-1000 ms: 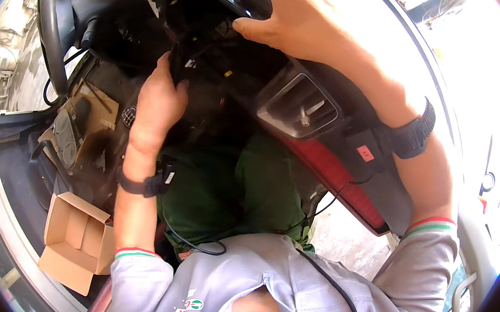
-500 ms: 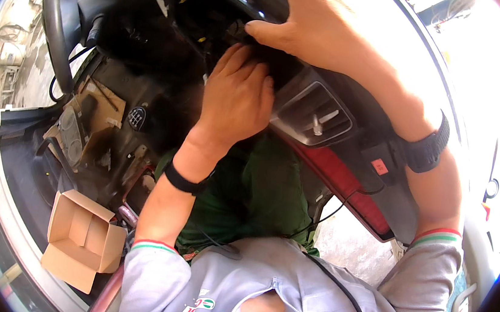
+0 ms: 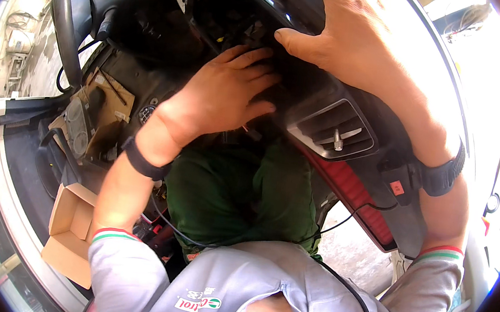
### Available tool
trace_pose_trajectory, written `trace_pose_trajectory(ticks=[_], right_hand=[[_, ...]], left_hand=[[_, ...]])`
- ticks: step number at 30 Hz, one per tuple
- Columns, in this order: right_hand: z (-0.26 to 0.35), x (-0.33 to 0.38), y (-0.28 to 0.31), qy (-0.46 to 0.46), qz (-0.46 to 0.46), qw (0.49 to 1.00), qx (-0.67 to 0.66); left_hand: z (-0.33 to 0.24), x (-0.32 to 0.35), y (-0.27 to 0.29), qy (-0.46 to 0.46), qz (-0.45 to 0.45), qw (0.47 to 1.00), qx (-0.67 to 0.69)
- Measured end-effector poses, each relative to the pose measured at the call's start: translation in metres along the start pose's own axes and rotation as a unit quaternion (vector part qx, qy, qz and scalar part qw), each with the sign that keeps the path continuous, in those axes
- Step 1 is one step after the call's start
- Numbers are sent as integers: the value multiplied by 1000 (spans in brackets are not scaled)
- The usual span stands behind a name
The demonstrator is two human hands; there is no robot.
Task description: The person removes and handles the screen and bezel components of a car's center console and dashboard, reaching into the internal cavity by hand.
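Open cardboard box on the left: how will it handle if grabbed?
Cardboard box: probably light for its size, since the card looks thin. The outward-folded flap likely swings at its crease. Sides may flex if squeezed, with the top open.

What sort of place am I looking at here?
Most likely the cabin of a vehicle: a steering wheel, a gear knob and an air vent are all in view.
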State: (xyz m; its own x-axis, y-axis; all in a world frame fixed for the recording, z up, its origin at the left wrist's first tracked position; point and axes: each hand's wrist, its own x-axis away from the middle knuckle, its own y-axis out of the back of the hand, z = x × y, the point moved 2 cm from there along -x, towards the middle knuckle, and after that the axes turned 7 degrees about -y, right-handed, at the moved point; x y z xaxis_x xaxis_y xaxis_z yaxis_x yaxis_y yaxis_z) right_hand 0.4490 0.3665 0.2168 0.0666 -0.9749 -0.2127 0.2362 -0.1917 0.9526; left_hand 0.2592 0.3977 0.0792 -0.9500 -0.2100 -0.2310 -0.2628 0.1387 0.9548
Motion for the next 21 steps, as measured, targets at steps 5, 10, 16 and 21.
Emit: trace_pose_trajectory(ticks=[5,10,16,21], right_hand=[[-19,-8,-14,9,-13,1000,20],[-20,-11,-19,21,-29,999,-7],[-23,-11,-22,38,-39,998,2],[-18,-10,-19,30,-29,999,11]], left_hand=[[23,-3,34,40,-38,998,-11],[71,52,9,450,-151,879,49],[64,43,-38,469,-206,661,548],[59,34,-45,467,-244,683,506]])
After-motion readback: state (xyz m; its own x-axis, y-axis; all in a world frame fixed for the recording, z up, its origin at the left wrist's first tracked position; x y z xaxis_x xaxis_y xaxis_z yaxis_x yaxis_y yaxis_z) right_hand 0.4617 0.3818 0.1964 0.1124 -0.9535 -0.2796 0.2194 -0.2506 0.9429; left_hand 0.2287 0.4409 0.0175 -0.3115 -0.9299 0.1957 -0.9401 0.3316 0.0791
